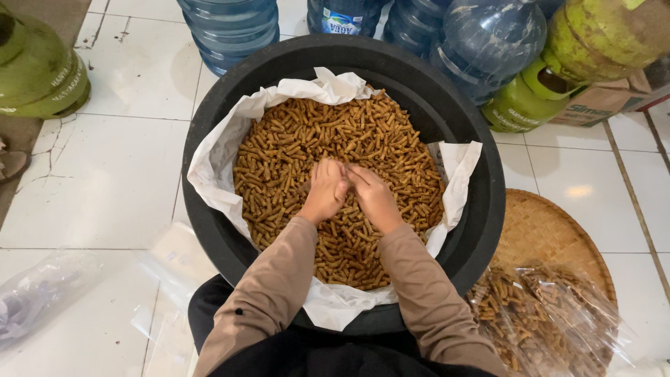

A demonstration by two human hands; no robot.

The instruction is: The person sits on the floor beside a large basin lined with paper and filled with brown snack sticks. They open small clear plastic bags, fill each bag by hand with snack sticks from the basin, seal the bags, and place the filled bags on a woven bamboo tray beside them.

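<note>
Nearest the camera, two tan sleeves [279, 293] run forward from the bottom edge, where the person's dark lap is cut off. The left hand [324, 192] lies knuckles-up on the heap of brown snack sticks [293, 139], fingers curled down into them; the right hand [373, 199] presses against it from the right, fingers bent toward the left hand's. Both look loosely closed over sticks, but the palms face down and whatever they hold is hidden beneath them.

The sticks lie directly under and all around the hands, heaped on white paper [216, 160] that lines a big black tub [481, 209]. The paper's near edge folds over the rim below the wrists; its lower part is covered by the forearms.

Below and to the right of the right hand, clear bags of sticks [537, 321] rest on a round woven tray [544, 230], both cut off by the frame. To the left of the left hand, empty clear plastic bags [42, 286] lie blurred on the white tiled floor [105, 174].

Beyond the tub, past the fingertips, stand blue water jugs [488, 35], seen only in their lower parts, and green gas cylinders [600, 35], one more at far left, partly out of frame.
</note>
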